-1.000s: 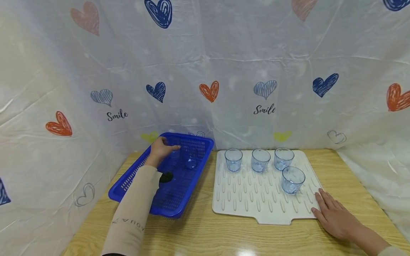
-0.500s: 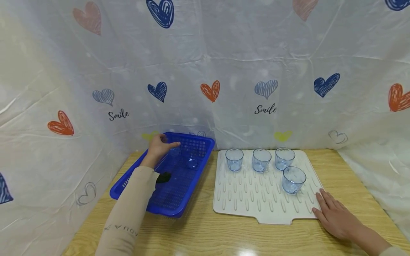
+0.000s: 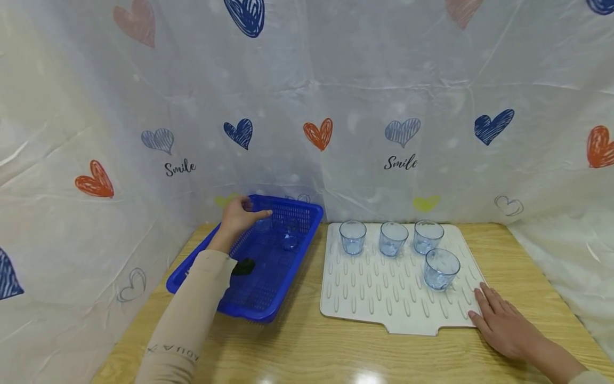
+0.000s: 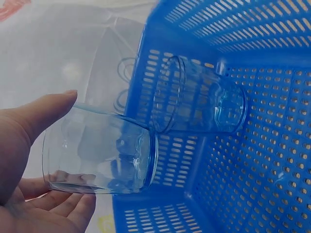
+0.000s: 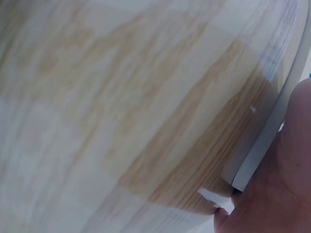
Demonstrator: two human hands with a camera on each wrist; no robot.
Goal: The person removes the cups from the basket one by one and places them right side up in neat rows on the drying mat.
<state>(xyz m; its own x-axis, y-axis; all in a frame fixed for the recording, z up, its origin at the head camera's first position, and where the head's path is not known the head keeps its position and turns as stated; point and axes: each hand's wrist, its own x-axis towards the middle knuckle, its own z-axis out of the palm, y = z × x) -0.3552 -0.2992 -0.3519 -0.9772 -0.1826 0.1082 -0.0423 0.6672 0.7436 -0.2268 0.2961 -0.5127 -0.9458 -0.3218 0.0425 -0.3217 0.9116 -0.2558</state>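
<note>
In the left wrist view my left hand holds a clear bluish drinking glass on its side, thumb on one wall and fingers on the other. The glass overlaps the end wall of the blue plastic basket. Farther in, a second glass leans against the perforated wall. From the head view, my left hand is over the basket's far left part and mostly hides the held glass. My right hand rests with extended fingers at the near right edge of the white ridged mat.
Several similar glasses stand upright on the mat, three along its back, including the left one, and a nearer glass at the right. A dark object shows beside my left cuff. Behind the wooden table hangs a heart-printed curtain.
My left forearm has shifted slightly left and the hand has risen a little at the basket's far end. My right hand and the glasses on the mat stay in place.
</note>
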